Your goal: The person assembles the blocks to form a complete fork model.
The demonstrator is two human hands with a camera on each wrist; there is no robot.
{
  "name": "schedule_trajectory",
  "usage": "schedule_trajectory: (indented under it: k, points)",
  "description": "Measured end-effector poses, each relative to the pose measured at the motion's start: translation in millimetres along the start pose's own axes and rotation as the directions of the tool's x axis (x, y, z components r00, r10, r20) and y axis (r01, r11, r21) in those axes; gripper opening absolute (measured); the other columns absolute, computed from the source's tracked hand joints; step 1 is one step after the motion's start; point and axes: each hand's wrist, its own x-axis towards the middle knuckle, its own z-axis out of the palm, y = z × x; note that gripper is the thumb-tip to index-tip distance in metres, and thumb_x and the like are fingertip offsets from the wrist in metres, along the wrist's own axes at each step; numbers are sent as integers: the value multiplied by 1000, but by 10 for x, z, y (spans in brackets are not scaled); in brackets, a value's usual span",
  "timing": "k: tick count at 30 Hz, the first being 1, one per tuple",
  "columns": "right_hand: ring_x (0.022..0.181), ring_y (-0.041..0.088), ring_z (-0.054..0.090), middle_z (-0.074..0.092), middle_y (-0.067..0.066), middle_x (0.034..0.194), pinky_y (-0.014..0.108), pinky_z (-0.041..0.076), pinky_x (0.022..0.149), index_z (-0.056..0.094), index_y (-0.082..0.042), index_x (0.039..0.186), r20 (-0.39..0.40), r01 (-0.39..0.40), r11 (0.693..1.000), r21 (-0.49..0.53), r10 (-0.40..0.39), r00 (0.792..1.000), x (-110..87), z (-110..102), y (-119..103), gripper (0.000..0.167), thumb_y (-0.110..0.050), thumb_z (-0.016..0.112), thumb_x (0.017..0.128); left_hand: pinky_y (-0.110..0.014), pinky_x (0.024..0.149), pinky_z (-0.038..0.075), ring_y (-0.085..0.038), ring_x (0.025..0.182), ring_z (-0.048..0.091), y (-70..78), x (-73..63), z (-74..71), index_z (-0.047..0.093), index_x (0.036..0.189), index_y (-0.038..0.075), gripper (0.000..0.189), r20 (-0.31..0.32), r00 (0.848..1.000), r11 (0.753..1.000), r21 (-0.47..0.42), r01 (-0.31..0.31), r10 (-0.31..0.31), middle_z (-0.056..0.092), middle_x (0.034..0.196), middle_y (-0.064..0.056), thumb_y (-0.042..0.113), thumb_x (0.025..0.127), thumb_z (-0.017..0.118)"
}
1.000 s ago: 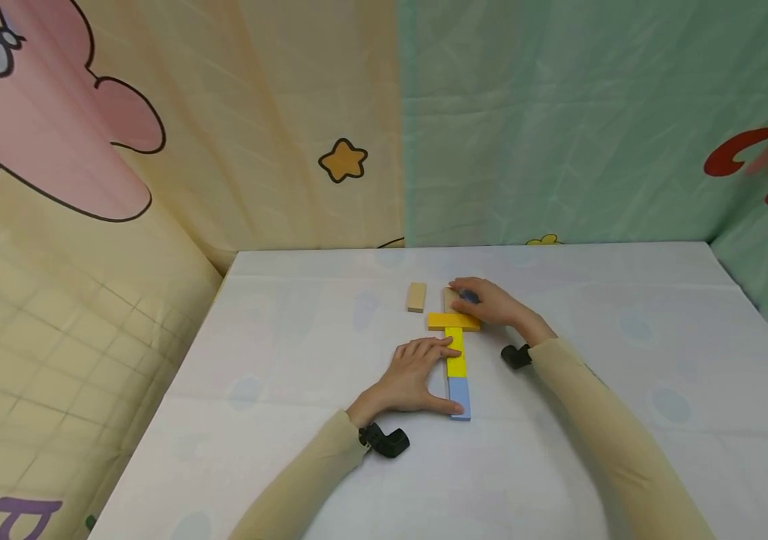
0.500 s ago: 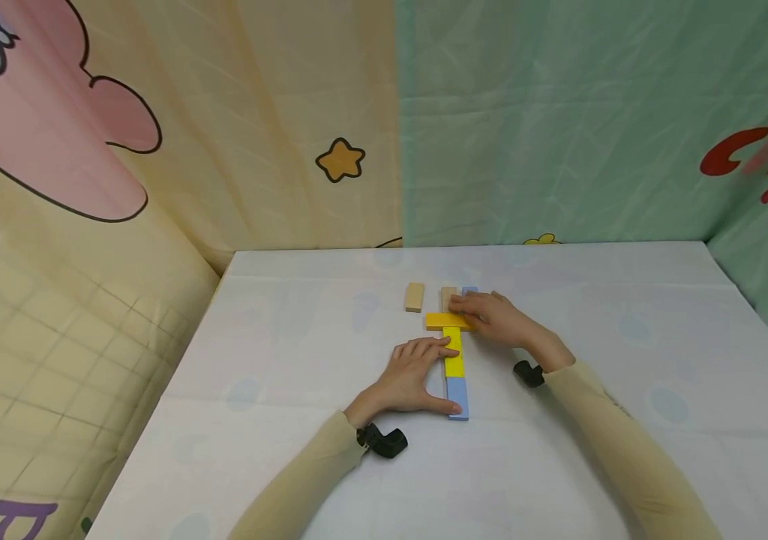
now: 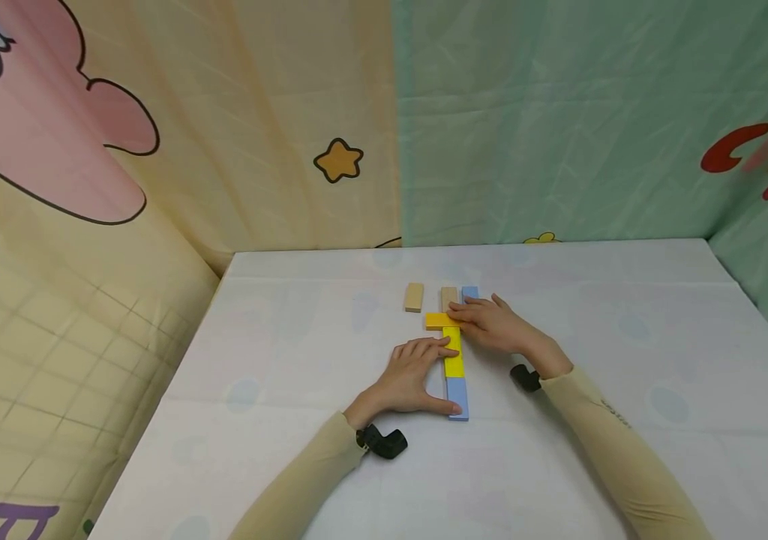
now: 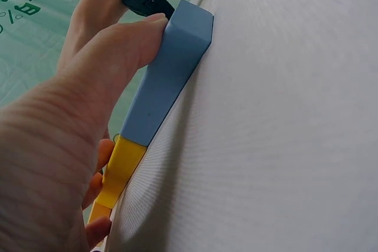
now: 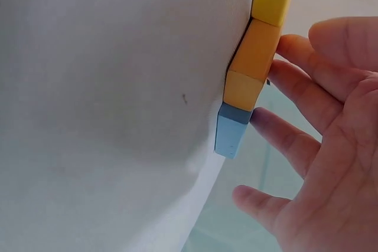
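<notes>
Flat blocks form a line on the table. My left hand [image 3: 411, 375] lies along its left side, fingers on the yellow block [image 3: 454, 367] and thumb on the near blue block [image 3: 457, 391]. Beyond the yellow one, an orange block [image 3: 435, 322] lies crosswise. My right hand [image 3: 502, 328] stretches its fingertips over the orange block's right part, partly hiding it. A plain wooden block [image 3: 448, 295] continues the line behind. Right of that sits a second blue block [image 5: 230, 134], close behind the orange one; a right fingertip is at its edge in the right wrist view.
Another plain wooden block [image 3: 414, 297] lies apart, left of the line. A white cloth covers the table [image 3: 316, 375]. Printed curtains [image 3: 276, 120] hang behind its far edge and at the sides. Each wrist wears a black camera [image 3: 387, 442].
My right hand has come off the far blue block, which now shows, and moved nearer, its fingers spreading over the orange block. The left hand has stayed in place.
</notes>
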Motion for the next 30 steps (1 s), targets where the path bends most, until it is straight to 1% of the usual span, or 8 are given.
schedule_trajectory:
  k: [4,11,21,26,30]
  points:
    - [133,36,33,46,9,141,67,9,101,54,-6,135,-5,-10,1000,18,10,1000,-1,6,18,40,-19,55,97,-43,101,21,-17,136,19,7,3,-3,41,141,28,85,1,1000,1000,-3,-3,3,23,153,8,68,71,68]
    - [135,33,31,45,6,142,67,7,102,54,-8,135,15,-42,999,23,42,999,-3,13,13,48,-29,64,92,-45,102,20,-18,137,19,7,6,-5,40,141,28,85,10,1000,1000,-5,1,-1,22,153,8,69,71,67]
    - [135,31,31,44,3,142,66,10,103,54,-10,135,20,-82,997,3,82,996,9,-6,-30,51,-31,66,90,-45,101,21,-18,136,19,19,8,-19,40,141,27,85,8,1000,1000,-16,1,-1,24,153,7,67,71,69]
    - [135,32,31,45,6,142,65,14,102,53,-7,134,36,-89,996,11,89,995,19,-15,-45,52,-30,66,90,-45,102,20,-18,136,19,19,0,-18,40,141,27,85,16,1000,1000,-19,-1,1,24,152,7,67,72,68]
    - [134,32,32,46,7,140,65,13,103,54,-5,133,34,-88,996,33,87,996,30,-36,-58,52,-27,68,89,-45,102,21,-19,136,20,27,-5,-30,41,141,26,84,18,1000,1000,-15,-4,4,24,152,6,67,72,68]
